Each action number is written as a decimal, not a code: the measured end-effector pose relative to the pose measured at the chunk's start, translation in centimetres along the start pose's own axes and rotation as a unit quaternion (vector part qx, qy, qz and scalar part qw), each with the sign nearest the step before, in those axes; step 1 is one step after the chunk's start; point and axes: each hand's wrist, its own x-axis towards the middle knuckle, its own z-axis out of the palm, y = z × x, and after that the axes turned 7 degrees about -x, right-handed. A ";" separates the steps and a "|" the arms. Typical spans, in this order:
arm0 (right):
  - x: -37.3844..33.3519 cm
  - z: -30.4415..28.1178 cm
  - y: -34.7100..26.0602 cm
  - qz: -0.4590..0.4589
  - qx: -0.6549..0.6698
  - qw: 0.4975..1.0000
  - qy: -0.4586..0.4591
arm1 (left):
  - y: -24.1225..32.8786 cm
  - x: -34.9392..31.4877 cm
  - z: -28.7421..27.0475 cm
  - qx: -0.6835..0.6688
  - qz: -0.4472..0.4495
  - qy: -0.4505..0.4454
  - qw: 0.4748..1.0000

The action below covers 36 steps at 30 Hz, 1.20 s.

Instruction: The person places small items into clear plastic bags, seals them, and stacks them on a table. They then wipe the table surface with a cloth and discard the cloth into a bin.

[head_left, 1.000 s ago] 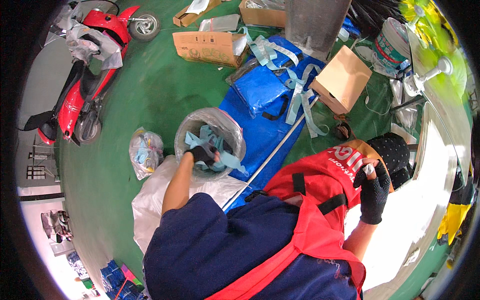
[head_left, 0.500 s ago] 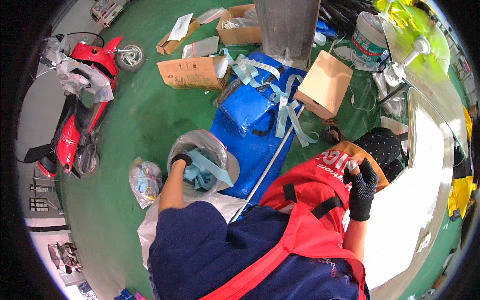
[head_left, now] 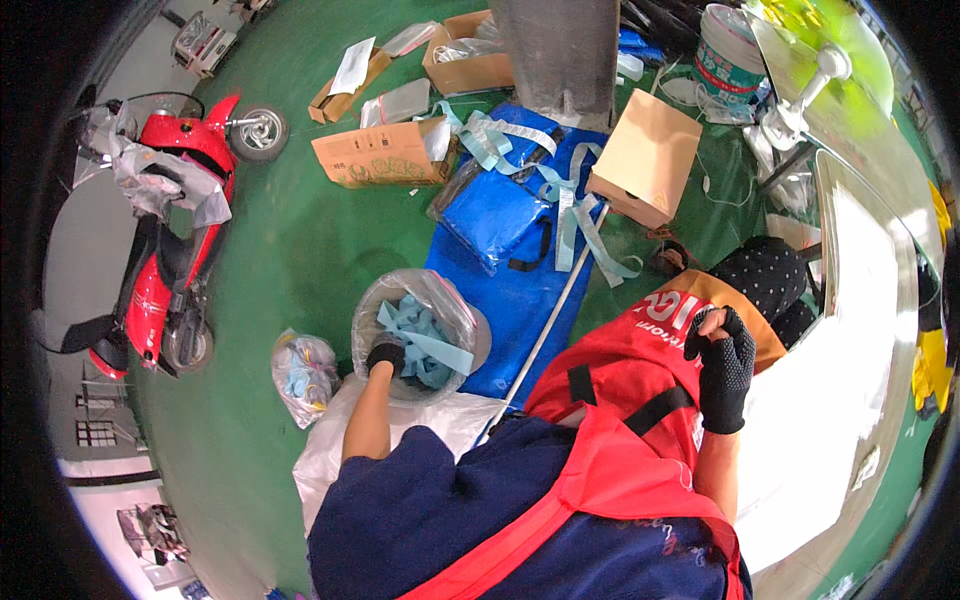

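Note:
My left hand (head_left: 386, 355), in a black glove, reaches over the near rim of a round bin (head_left: 479, 335) lined with clear plastic. Pale blue strips (head_left: 428, 345) are heaped inside, and the hand touches them; its fingers are mostly hidden. Above my red apron (head_left: 620, 365), my right hand (head_left: 727, 370) is raised in a black dotted glove with bare fingertips. Its fingers are curled together, and I cannot make out whether something small is in them. A knotted clear plastic bag (head_left: 304, 378) of scraps stands left of the bin.
A blue sheet (head_left: 510, 340) with a thin white pole (head_left: 550, 325) and more pale strips lies ahead. Cardboard boxes (head_left: 650, 150) surround a grey pillar (head_left: 558, 60). At right is a white-topped table (head_left: 850, 400); a red scooter (head_left: 165, 270) stands left.
My left hand has moved from the bin's left side to its near side, down among the strips. The right hand stays raised with fingers curled. The whole view has shifted slightly.

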 end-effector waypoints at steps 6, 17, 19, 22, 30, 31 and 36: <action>-0.4 0.9 0.1 0.004 -0.001 1.000 -0.016 | 2.9 1.1 1.5 0.021 -0.002 0.112 0.994; 0.1 1.3 0.6 0.017 -0.019 1.000 -0.017 | 0.7 -5.9 -11.7 -0.023 0.218 -0.225 0.949; 0.1 2.3 0.7 0.045 -0.021 0.998 -0.027 | 2.5 -10.5 -16.3 0.088 0.105 -0.206 0.969; 0.8 3.3 0.9 0.100 0.058 0.984 -0.133 | 9.2 -14.4 -16.4 0.156 0.075 0.233 0.957; -0.4 4.6 2.3 0.086 0.101 0.971 -0.200 | 31.8 -31.8 -11.1 -0.142 0.710 0.147 0.674; -0.5 4.4 2.4 0.084 0.096 0.972 -0.197 | 31.8 -31.8 -10.9 -0.121 0.709 0.145 0.679; -1.0 4.8 3.3 0.068 0.054 0.985 -0.152 | 31.8 -32.4 -10.9 -0.165 0.690 0.164 0.685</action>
